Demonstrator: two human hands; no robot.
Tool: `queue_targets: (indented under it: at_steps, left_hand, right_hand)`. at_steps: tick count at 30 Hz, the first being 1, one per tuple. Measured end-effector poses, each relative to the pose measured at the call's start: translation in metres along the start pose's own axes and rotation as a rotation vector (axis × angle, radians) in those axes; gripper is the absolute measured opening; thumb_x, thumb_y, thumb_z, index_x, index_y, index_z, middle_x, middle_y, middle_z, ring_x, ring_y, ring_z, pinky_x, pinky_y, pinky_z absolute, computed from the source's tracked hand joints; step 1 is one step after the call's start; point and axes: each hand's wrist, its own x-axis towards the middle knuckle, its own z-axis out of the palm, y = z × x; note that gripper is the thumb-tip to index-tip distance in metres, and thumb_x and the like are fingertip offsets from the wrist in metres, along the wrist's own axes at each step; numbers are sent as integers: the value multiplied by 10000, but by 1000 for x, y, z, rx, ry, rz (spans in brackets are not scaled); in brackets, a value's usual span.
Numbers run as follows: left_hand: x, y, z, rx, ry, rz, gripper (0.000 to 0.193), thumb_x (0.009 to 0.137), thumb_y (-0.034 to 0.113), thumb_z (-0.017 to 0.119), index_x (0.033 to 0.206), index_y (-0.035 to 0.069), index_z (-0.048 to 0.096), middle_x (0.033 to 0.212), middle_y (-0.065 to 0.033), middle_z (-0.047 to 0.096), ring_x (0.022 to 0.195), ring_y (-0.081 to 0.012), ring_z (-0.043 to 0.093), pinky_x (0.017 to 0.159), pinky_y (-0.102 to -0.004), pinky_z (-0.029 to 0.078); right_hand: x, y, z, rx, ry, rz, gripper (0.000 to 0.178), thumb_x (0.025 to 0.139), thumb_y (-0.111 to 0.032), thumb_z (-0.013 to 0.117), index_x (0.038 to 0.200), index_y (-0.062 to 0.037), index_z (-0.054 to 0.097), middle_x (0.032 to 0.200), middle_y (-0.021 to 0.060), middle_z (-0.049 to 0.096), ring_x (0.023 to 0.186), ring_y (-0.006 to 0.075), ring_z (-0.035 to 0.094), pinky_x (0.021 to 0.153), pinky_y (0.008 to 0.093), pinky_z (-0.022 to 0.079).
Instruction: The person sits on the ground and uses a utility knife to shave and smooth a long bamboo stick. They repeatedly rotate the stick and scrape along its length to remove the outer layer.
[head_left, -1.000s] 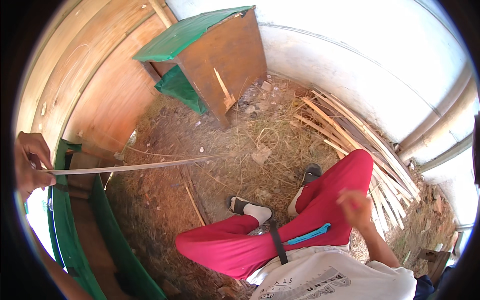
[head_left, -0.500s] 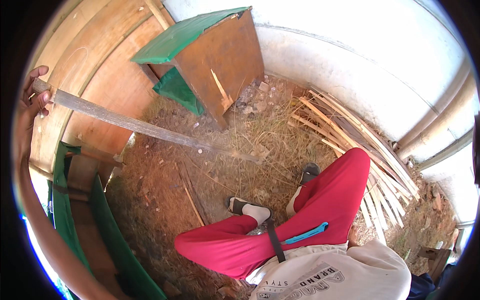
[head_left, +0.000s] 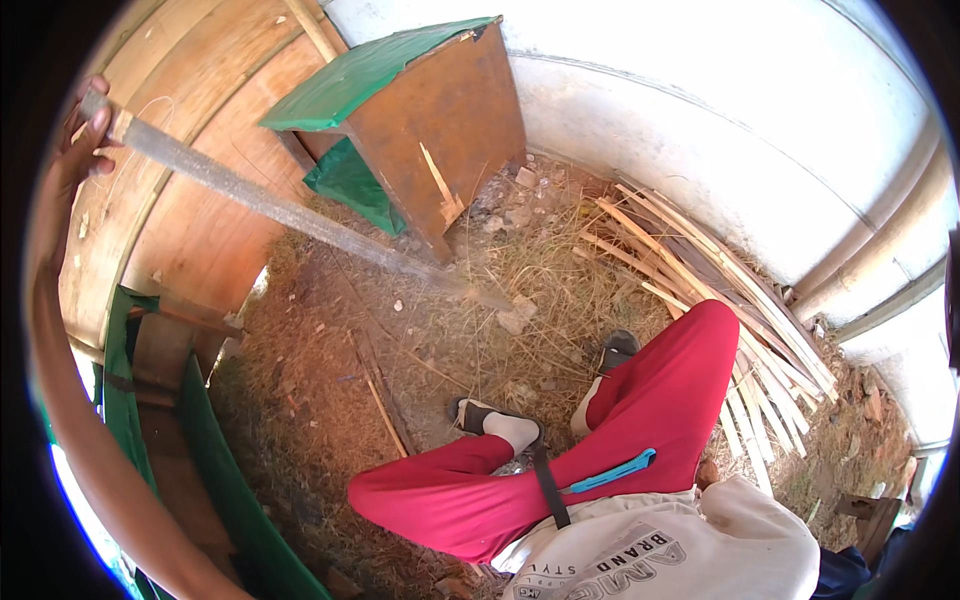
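Observation:
At the far left, raised in front of the plywood, my left hand [head_left: 82,140] grips one end of a long greyish wooden slat [head_left: 270,205]. My fingers and thumb close around that end. From there the slat slants down to the right, and its far part blurs over the straw and dirt in front of my feet. My left forearm [head_left: 85,450] runs up along the left rim. Nowhere in the picture does my right hand show. A light blue strap-like thing [head_left: 612,471] lies across my red trousers.
A brown wooden cabinet with a green cover [head_left: 440,130] stands beyond the slat. Several pale wooden strips [head_left: 745,340] lie piled by the white wall [head_left: 680,100] at right. Plywood panels [head_left: 200,90] rise at left, above a green-lined wooden box [head_left: 175,430]. Thin sticks [head_left: 380,400] lie on the ground.
My left hand has risen and shifted slightly right with the slat. The slat's middle now passes higher, nearer the cabinet's front leg. My legs and the strip pile look nearly the same.

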Motion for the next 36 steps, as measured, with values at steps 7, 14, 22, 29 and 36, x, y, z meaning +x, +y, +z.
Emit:
queue_targets:
  at_steps: [7,14,22,29,36]
  left_hand:
    - [3,49,71,-196,330,16,652,943,629,558,1338,113,607,1196,-65,612,1085,-153,549,928,-277,443]
    - [23,77,101,-741,381,-45,470,1037,329,544,1405,38,529,1281,-67,588,1151,-179,584,1043,-321,448]
    - [8,186,142,-1061,591,-109,213,1088,333,406,1020,144,478,875,-56,503,728,-160,559,702,-323,518]
    - [16,168,147,-1204,612,69,258,1092,292,399,873,159,424,634,91,330,511,-45,277,451,-209,271]
    - [25,170,156,-1272,634,126,269,1087,287,419,848,163,440,622,105,314,493,-35,246,413,-198,231]
  right_hand:
    - [-7,6,-4,19,6,-6,356,960,-296,595,1092,31,644,980,151,709,857,268,694,719,424,571]
    - [-19,3,-6,97,0,19,380,985,-328,570,1099,29,636,955,129,707,824,226,685,683,403,566]
    - [-5,7,-34,294,85,157,416,1008,-322,462,1081,28,674,829,150,705,647,262,628,560,417,478]
    - [-71,-55,-11,-272,735,-220,441,961,-315,503,803,30,728,737,256,674,746,408,666,723,513,477]
    - [-102,-102,-49,-56,1325,-491,442,1039,-328,508,988,68,697,696,224,637,609,373,603,572,478,426]
